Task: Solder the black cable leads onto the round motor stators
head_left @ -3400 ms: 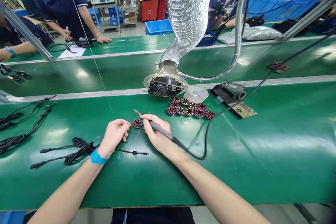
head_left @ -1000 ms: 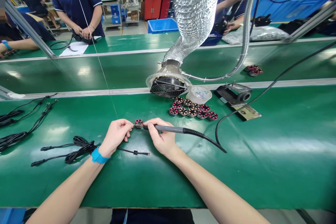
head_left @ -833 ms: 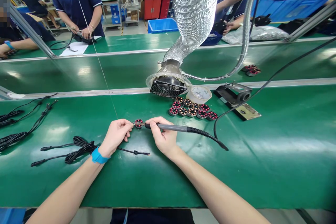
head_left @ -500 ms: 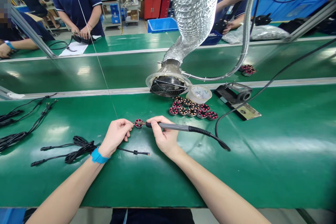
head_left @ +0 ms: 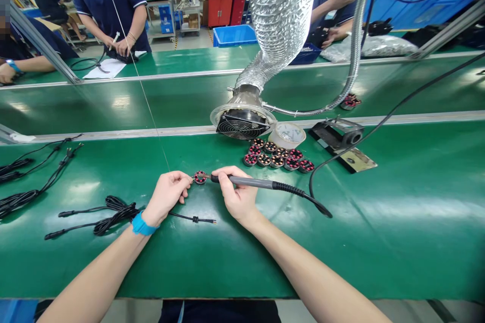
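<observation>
Green covers the workbench (head_left: 341, 242), and near its middle sits a small red-and-black ring (head_left: 200, 177), the left hand (head_left: 170, 192) at its left side with thumb and finger pinched together; what lies between them is too small to tell. Right of the ring, the right hand (head_left: 237, 194) is closed round a grey soldering iron (head_left: 250, 182), its tip reaching the ring — whether it touches, I cannot tell. A thin line (head_left: 143, 88) slants from the upper left down towards the left hand. At top centre a silver duct (head_left: 286, 10) hangs down to a black fan (head_left: 242, 127), hiding part of a person behind. Below the fan, a cluster of similar rings (head_left: 277, 160) sits beside a tape roll (head_left: 287, 135). Farther right, the iron's black cord (head_left: 401, 103) crosses in front of a metal stand (head_left: 343, 133) — partly covering its base. Coiled black cables (head_left: 113, 212) lie at lower left, near the left wrist.
</observation>
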`<move>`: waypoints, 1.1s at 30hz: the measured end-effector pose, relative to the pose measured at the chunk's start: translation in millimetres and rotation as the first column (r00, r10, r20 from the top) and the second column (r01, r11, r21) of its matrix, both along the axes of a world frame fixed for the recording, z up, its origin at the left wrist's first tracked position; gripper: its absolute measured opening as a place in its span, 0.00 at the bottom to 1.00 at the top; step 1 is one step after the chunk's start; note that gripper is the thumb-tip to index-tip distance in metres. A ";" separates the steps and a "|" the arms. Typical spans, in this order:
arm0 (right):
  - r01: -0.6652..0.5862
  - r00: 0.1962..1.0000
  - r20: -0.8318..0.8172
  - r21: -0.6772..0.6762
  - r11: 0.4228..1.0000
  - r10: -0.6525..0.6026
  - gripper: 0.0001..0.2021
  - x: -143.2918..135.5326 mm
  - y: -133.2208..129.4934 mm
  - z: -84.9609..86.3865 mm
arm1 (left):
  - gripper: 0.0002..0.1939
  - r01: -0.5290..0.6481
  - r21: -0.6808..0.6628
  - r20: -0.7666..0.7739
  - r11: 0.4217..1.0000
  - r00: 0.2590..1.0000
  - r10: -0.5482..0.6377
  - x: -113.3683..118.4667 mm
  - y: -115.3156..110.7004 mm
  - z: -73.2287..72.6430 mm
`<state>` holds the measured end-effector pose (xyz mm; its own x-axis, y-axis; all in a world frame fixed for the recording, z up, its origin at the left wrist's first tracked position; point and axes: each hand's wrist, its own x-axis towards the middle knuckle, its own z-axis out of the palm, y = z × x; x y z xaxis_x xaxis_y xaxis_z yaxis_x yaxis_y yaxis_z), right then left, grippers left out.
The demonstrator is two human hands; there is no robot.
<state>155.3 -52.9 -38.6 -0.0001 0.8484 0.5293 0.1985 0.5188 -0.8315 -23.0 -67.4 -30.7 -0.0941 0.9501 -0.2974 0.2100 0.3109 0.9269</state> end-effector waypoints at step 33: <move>-0.301 0.930 0.255 0.116 0.947 0.264 0.20 -22.2 13.5 -22.4 | 0.15 0.100 0.096 -0.069 0.990 0.993 -0.094 -2.4 -2.7 -4.4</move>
<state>133.2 -39.4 -61.0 -0.3668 0.7054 0.6065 0.2042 0.6971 -0.6873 -25.4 -70.1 -35.0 -0.0160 0.9801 -0.1978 0.2947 0.1937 0.9358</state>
